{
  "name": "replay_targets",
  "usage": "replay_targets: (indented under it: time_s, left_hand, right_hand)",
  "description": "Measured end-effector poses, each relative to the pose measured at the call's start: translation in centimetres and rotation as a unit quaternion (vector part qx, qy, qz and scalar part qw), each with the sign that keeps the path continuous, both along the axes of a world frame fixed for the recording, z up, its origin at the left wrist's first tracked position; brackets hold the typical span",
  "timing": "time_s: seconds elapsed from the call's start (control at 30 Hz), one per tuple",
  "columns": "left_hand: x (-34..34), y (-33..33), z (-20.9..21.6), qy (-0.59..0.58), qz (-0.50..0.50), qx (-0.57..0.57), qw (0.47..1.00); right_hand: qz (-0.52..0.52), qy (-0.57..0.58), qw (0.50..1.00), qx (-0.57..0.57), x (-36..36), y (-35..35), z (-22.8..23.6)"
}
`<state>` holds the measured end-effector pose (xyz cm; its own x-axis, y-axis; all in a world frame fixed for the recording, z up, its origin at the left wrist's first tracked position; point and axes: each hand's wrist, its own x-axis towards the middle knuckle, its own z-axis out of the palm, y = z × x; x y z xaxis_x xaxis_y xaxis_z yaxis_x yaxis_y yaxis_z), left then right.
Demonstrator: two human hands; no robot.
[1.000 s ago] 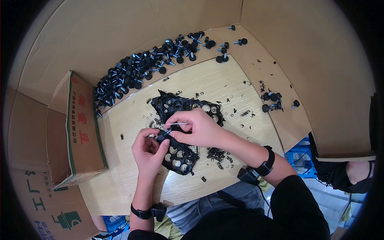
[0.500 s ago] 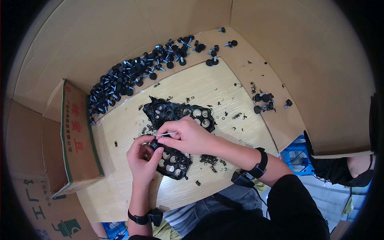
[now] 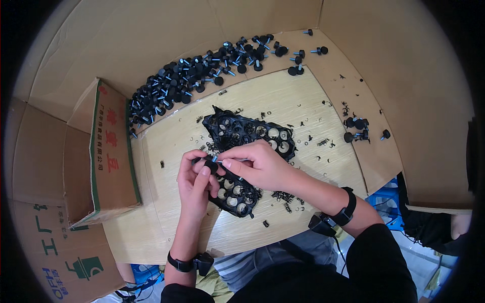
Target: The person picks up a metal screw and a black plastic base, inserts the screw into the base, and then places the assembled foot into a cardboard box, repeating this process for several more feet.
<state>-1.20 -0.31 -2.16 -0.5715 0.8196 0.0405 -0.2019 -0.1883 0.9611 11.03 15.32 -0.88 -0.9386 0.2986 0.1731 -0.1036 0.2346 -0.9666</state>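
Between the thumb and fingers of my left hand (image 3: 192, 186) is a black-headed thumb screw (image 3: 210, 166), its bright metal shank pointing up. My right hand (image 3: 261, 164) is closed around a thin metal pick-like tool (image 3: 220, 161), whose tip is at the screw's shank; most of the tool is hidden by the fingers. Beneath both hands lies a black rubbery moulded sheet (image 3: 213, 123) with rows of round holes, partly covered by the hands.
A long heap of black-headed screws (image 3: 174, 83) lines the far left edge of the board. A few more screws (image 3: 357, 123) lie on cardboard at the right. Black trimmings (image 3: 287, 197) and small rings are scattered about. An open cardboard box (image 3: 113, 151) stands at the left.
The whole view has shifted, so things appear further right and slightly higher. The screw in my left hand has turned, its shank now showing upward. The tool is less visible in my right fingers.
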Motion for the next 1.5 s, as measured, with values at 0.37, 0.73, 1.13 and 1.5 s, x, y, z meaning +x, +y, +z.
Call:
replay_targets:
  time_s: [0.37,0.73,1.13,1.5]
  left_hand:
    - [0.5,-0.1,-0.2,0.027,0.006,-0.056,0.998]
    - [0.7,0.0,-0.3,0.078,0.017,-0.077,0.994]
    - [0.2,-0.2,-1.0,0.111,0.009,-0.061,0.992]
    - [0.2,-0.4,-1.0,0.084,-0.002,-0.044,0.996]
  right_hand:
    - [-0.005,0.052,0.998,0.021,-0.2,0.0,-0.8]
    - [-0.029,0.058,0.998,0.004,-0.3,-0.4,-1.5]
    - [-0.031,0.064,0.997,0.006,-0.3,-0.5,-1.5]
    - [-0.045,0.095,0.994,0.019,-0.2,-0.7,-1.2]
